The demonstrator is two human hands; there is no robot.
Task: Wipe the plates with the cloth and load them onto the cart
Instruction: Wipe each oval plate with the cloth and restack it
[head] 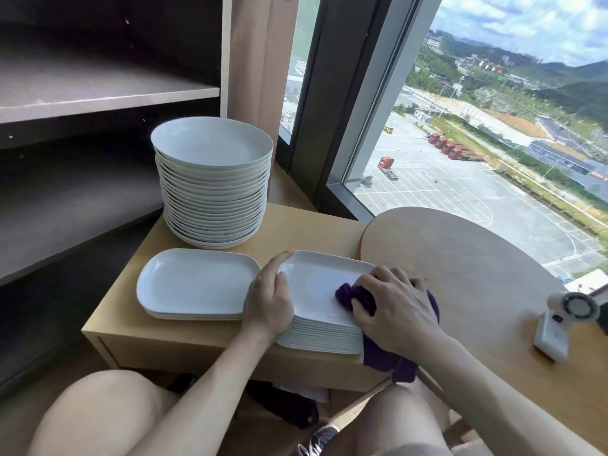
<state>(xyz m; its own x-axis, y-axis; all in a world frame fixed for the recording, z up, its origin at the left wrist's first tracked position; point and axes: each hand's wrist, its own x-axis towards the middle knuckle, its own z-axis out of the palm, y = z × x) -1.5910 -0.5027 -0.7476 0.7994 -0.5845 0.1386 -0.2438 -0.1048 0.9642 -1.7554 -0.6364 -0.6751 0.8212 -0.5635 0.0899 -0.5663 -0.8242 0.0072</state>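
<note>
Beyond knees (108, 406), right hand (399, 311) presses cloth (353, 296) onto plate (316, 284).

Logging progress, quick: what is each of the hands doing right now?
Left hand: holds the top plate by its left rim.
Right hand: grips the purple cloth, pressed on that plate.
</note>
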